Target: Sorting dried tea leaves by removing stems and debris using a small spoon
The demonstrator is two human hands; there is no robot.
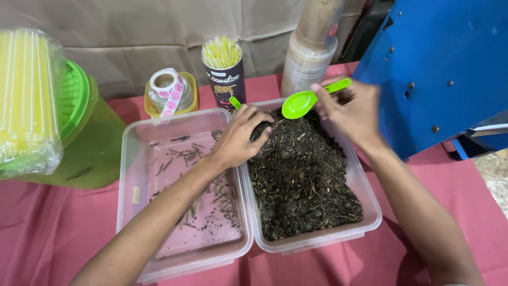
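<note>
Both busy: right hand (352,108) grips green spoon (307,99), left hand (241,135) seemingly pinches dark, twiggy dried leaves (301,180)

At the far left of the frame stands a clear plastic bag of yellow straws (24,100). Upper middle, a roll of white stickers with pink round labels (168,90) lies on a small yellow-lidded tub (190,100), just beside a dark printed cup of wrapped straws (225,79). Right of it rise stacked clear cups in a plastic sleeve (312,45), one red round label near the top.
</note>
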